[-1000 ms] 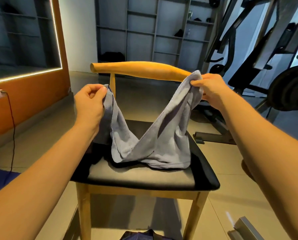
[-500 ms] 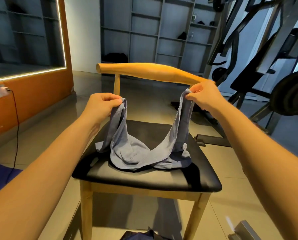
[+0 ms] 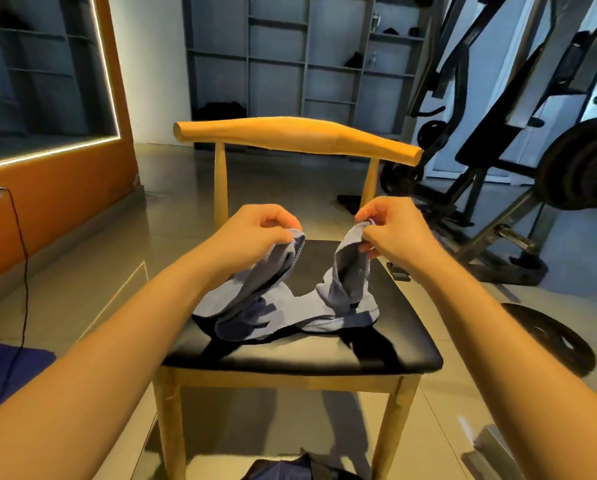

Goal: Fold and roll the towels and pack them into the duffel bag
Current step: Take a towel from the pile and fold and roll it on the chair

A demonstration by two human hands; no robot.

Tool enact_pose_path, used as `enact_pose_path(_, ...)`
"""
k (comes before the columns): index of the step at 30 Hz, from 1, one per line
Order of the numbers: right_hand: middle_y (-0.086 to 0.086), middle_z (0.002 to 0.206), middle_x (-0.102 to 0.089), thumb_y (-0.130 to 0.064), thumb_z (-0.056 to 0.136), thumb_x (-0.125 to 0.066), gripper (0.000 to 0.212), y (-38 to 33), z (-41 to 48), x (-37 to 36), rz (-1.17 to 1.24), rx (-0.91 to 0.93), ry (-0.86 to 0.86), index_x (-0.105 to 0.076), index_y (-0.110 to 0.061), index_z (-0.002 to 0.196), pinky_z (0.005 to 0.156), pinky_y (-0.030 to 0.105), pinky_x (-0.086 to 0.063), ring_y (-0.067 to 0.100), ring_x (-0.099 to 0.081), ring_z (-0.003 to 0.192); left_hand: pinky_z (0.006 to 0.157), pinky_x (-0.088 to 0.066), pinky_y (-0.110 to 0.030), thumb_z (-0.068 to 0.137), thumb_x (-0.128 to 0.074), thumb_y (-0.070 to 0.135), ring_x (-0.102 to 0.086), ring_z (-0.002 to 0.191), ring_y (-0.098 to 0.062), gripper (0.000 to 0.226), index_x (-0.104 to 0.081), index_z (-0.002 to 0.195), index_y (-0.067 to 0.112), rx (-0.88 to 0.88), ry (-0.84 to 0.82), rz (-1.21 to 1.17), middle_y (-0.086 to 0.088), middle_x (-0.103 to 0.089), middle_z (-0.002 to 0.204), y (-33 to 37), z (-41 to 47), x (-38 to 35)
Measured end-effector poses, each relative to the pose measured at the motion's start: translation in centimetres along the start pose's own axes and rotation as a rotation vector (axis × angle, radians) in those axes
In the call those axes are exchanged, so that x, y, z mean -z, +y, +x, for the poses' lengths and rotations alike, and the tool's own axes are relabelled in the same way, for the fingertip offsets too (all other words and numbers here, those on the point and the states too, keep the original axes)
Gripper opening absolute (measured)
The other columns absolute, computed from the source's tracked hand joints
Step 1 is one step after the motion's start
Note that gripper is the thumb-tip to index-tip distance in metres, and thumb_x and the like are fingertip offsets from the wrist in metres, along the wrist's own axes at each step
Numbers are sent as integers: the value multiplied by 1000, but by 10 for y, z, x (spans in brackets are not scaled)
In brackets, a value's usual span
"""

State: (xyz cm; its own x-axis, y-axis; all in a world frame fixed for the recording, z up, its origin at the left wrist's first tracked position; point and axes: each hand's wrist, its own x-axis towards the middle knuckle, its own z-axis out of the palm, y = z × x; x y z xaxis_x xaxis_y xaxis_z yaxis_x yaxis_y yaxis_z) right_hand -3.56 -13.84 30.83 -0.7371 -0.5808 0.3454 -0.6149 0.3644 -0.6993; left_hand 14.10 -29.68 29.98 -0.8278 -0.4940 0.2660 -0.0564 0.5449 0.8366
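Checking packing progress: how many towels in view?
1: grey towel on the chair seat, its ends held by the left hand and right hand. Dark blue fabric at the left and bottom edges may be more; unclear.

Head-worn wide-angle camera looks forward and down, close on left hand (image 3: 255,232) and right hand (image 3: 395,232) over a chair (image 3: 399,341).

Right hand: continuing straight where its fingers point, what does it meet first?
Likely the left hand, pinching the grey towel too; the right hand points leftward at it. Depth unclear.
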Motion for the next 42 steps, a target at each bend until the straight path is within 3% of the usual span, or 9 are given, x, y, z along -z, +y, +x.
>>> enact_pose_path(2, 10, 90, -72, 4, 90, -66, 28, 7, -4, -2, 23, 6, -1, -63, -16, 109, 68, 42, -64, 20, -74, 66, 71, -48, -22, 95, -70, 22, -66, 76, 2, 6, -76, 96, 20, 26, -37, 15, 3, -76, 91, -1, 2, -6)
enact_pose_path(7, 13, 80, -75, -3, 84, -79, 22, 15, -8, -7, 177, -50, 38, -64, -8, 99, 71, 46, -64, 25, -75, 69, 92, -57, -37, 90, -76, 23, -73, 92, -18, 9, -79, 97, 18, -18, -128, 22, 1, -79, 90, 1, 4, -20)
enact_pose_path(13, 27, 85, -74, -10, 95, -68, 20, 14, -16, 0, 347, -131, -99, -67, 10, 100, 72, 50, -63, 34, -75, 69, 96, -57, -40, 92, -73, 17, -73, 92, -12, 13, -80, 102, 22, -36, -182, 109, 6, -79, 92, 0, 13, -28)
enact_pose_path(16, 29, 88, -71, -12, 98, -61, 25, 19, -19, 3, 302, -93, -154, -66, 12, 98, 68, 45, -62, 31, -72, 67, 90, -57, -31, 95, -70, 15, -72, 91, -13, 14, -80, 101, 22, -49, -231, 126, 6, -79, 92, 2, 15, -28)
enact_pose_path(20, 34, 89, -70, -11, 100, -54, 30, 19, -22, 8, 229, -38, -235, -62, 18, 98, 66, 42, -64, 35, -73, 69, 61, -44, -11, 93, -73, 18, -60, 66, -2, 8, -81, 92, 17, -74, -221, 100, 3, -77, 80, 5, 14, -32)
enact_pose_path(23, 32, 85, -70, -11, 105, -46, 35, 16, -26, 10, 201, -28, -339, -59, 20, 100, 66, 42, -62, 40, -72, 72, 55, -40, -11, 90, -76, 21, -52, 58, -2, 8, -80, 85, 17, -87, -219, 86, -1, -73, 73, 5, 13, -35)
enact_pose_path(31, 17, 66, -64, -22, 98, -60, 41, 19, -31, 12, 59, 209, -334, -65, 8, 71, 69, 53, -60, 33, -65, 63, 86, -53, -25, 96, -68, 20, -67, 87, -11, 11, -78, 97, 14, -125, -334, -83, -5, -76, 94, 9, 8, -34)
enact_pose_path(36, 9, 72, -69, -30, 91, -73, 25, 21, -31, 11, 20, 350, -162, -75, -10, 76, 68, 54, -57, 29, -67, 71, 83, -52, -26, 92, -73, 16, -69, 85, -13, 7, -78, 95, 12, -148, -285, -116, -7, -77, 90, 8, 7, -38)
enact_pose_path(42, 13, 75, -71, -19, 101, -59, 28, 16, -35, 9, 84, 292, -337, -72, 0, 84, 73, 47, -62, 24, -73, 74, 87, -58, -32, 93, -71, 15, -71, 88, -23, 9, -75, 96, 7, -234, -191, -146, -7, -76, 90, 10, 7, -41)
